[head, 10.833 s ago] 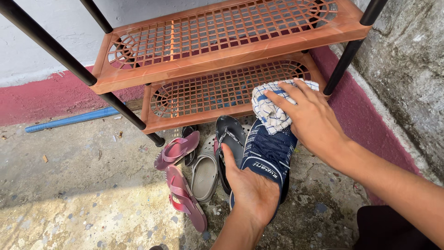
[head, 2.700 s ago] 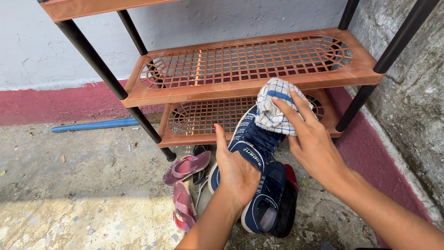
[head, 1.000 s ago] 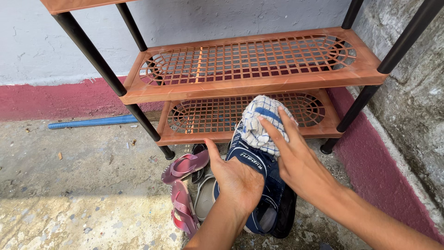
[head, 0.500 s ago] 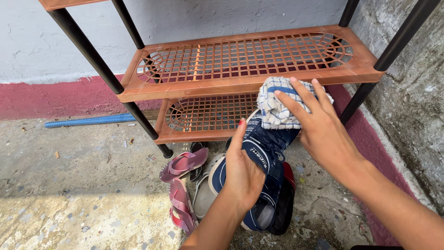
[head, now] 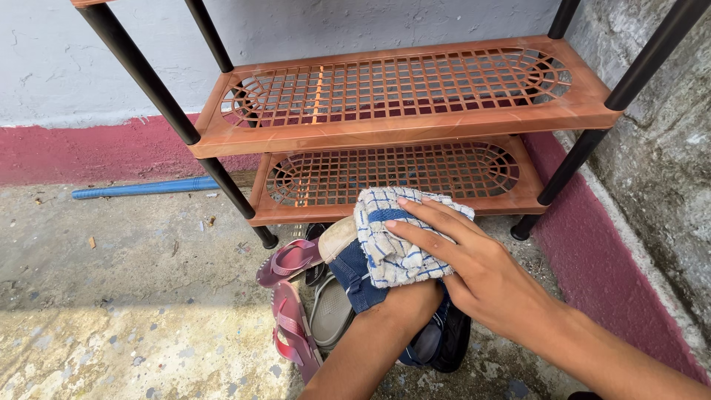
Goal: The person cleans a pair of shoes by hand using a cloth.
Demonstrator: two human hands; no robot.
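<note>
My right hand (head: 474, 270) presses a blue-and-white checked cloth (head: 392, 241) onto a dark blue shoe (head: 355, 274) with a tan sole. Most of my left hand (head: 404, 300) lies under the cloth and my right hand, and it grips the shoe from below. The shoe is held tilted, low in front of the bottom shelf of an orange plastic shoe rack (head: 400, 126) with black posts.
Pink sandals (head: 292, 296), a grey slipper (head: 329, 311) and a dark shoe (head: 448, 341) lie on the concrete floor beneath my hands. A blue pipe (head: 144, 187) lies along the maroon wall base at left. A rough stone wall (head: 659, 148) stands at right.
The cloth and my right hand have slid down and left along the shoe. The shoe has turned, so its tan sole now shows at left. My left hand has slipped under the cloth.
</note>
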